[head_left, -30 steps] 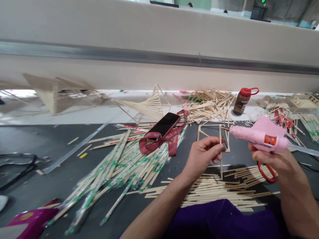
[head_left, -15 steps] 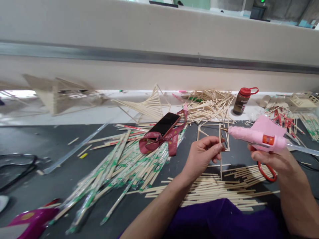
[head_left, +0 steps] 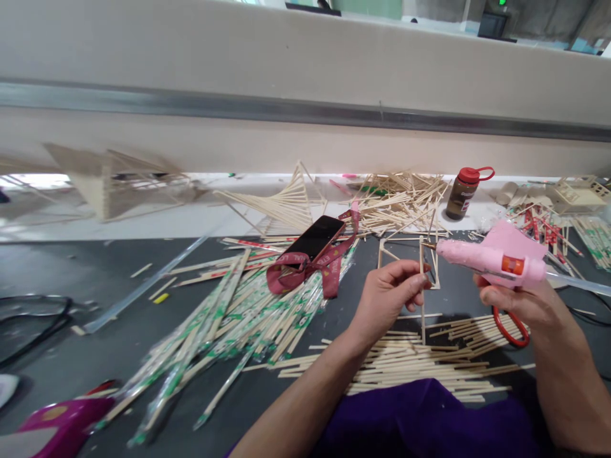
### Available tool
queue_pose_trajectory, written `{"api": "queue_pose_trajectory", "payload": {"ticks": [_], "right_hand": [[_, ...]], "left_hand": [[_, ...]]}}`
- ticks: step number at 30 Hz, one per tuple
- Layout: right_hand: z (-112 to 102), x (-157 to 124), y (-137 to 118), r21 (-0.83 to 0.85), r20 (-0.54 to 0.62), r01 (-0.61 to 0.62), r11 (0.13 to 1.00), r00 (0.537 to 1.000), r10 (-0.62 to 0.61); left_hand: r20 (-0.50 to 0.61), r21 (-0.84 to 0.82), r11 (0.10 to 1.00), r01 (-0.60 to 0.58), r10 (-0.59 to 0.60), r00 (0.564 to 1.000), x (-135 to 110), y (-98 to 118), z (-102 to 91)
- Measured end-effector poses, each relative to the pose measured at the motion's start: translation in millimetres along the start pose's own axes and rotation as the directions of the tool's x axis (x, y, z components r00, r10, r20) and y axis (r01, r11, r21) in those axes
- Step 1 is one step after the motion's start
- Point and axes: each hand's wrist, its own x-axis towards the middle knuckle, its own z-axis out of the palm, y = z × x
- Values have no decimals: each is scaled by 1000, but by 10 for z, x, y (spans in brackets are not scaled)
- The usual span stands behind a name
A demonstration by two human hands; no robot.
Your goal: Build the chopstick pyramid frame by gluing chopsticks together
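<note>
My left hand [head_left: 396, 289] pinches a thin wooden stick [head_left: 422, 318] between thumb and fingers, holding it nearly upright in view. A pink hot glue gun [head_left: 487, 256] is gripped in my right hand [head_left: 520, 305], its metal nozzle touching or very close to the stick's upper end. A clear glue stick [head_left: 577, 284] sticks out of the gun's back. Behind my left fingers lies a small frame of joined sticks [head_left: 435, 273], partly hidden. Loose sticks [head_left: 405, 366] are spread below my hands, and red scissor handles [head_left: 510, 329] show beneath the glue gun.
Wrapped chopsticks [head_left: 229, 337] cover the middle left, with a phone [head_left: 315, 238] and red lanyard [head_left: 305, 273] on them. A twisted stick model [head_left: 286, 203], a stick pile [head_left: 405, 197] and a red-capped bottle [head_left: 462, 194] stand along the back. A magenta tool [head_left: 62, 420] lies front left.
The glue gun has shifted very slightly left, its nozzle still at the stick's upper end. My left hand stays almost where it was.
</note>
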Motion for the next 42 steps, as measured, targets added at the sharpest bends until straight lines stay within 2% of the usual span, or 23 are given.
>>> {"api": "queue_pose_trajectory", "payload": {"ticks": [4, 24, 35, 38, 42], "right_hand": [[25, -6, -49, 5, -60, -3, 1000, 998, 3], [22, 51, 13, -26, -19, 72, 997, 997, -73], [37, 5, -4, -35, -35, 4, 999, 999, -5], [-4, 29, 3, -64, -2, 20, 998, 1000, -20], [-177, 111, -14, -33, -64, 70, 997, 995, -72]], "left_hand": [[3, 9, 1000, 0, 0, 1000, 0, -11, 7], [-6, -18, 1000, -5, 5, 1000, -12, 6, 23], [14, -56, 998, -31, 32, 999, -16, 8, 16], [19, -56, 998, -43, 44, 999, -34, 35, 6], [-5, -64, 996, -57, 57, 998, -59, 56, -24]]}}
